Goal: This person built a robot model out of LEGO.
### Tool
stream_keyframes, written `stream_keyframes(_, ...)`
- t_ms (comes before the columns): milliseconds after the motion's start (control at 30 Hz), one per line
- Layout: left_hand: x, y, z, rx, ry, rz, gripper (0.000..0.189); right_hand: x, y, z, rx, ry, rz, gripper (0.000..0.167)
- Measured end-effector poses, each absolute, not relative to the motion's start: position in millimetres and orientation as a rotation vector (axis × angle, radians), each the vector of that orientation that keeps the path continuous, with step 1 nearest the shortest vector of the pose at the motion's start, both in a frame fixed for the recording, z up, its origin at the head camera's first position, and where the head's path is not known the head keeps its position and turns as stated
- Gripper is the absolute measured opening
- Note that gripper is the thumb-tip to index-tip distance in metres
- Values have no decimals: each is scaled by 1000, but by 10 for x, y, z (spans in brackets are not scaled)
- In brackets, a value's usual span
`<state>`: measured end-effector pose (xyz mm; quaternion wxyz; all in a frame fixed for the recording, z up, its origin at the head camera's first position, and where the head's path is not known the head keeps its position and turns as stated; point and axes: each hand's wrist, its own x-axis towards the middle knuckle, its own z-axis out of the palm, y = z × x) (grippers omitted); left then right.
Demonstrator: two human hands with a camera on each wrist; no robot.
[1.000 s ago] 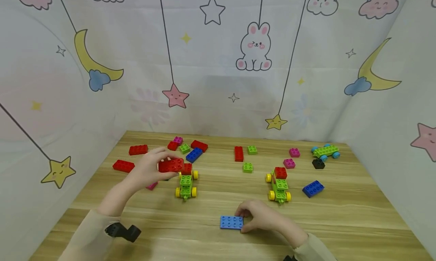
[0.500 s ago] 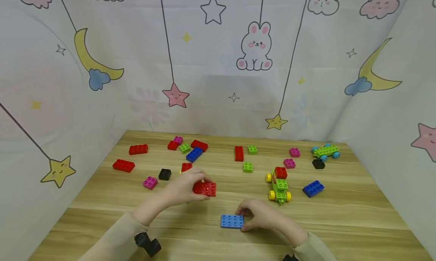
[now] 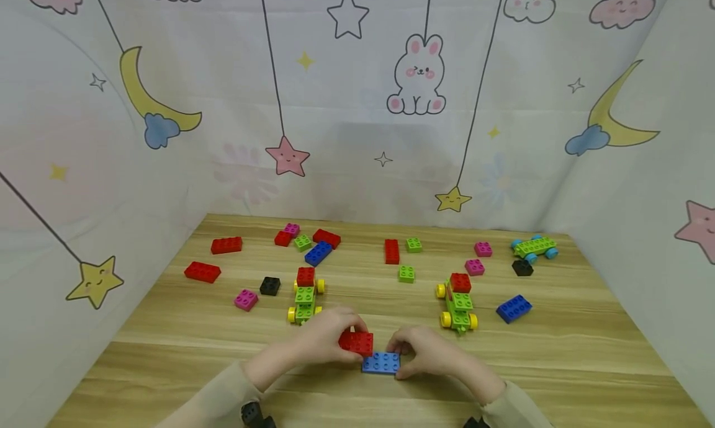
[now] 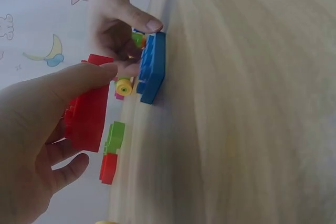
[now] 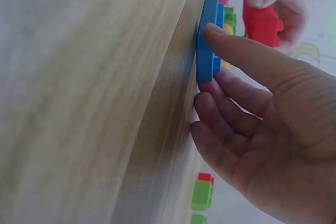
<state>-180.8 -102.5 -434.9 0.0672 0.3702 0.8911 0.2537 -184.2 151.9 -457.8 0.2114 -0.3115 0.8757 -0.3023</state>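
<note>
In the head view my left hand [image 3: 321, 341] pinches a red building brick [image 3: 357, 343] between thumb and fingers. That brick hangs in the air near the left end of a light blue building brick [image 3: 381, 363], and the left wrist view shows a gap between the two. Lying on the table studs up, the blue brick has its right end gripped by my right hand [image 3: 434, 355]. The right wrist view shows the thumb on one side of the blue brick [image 5: 205, 51] and fingertips at its near end. Part of the red brick is hidden behind the left hand.
Two green toy cars with yellow wheels and red bricks on top stand beyond the hands, one left [image 3: 305, 295] and one right [image 3: 460, 303]. Loose bricks lie about, including a dark blue brick [image 3: 514, 308] and a black brick [image 3: 270, 286]. A blue-wheeled green car [image 3: 534, 248] stands back right.
My left hand has carried the red brick right and toward me, from beside the left car to the blue brick. The right hand has kept its grip on the blue brick.
</note>
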Motion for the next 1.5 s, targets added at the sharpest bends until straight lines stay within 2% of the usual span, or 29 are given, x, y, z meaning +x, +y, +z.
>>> stream_keyframes(467,-1762,-916,-4516,1098,2657,743,34,-1803,1439,-4539,-901,2473,-826,42)
stream_keyframes(967,-1724,-911,-4569,1085,2703,751,35,-1802,1369,-4544,-943,2494,-812,33)
stream_keyframes(1500,-1703,-873,-4557,1068,2719,771,33,-1809,1350,-4516,-893,2475,-820,32)
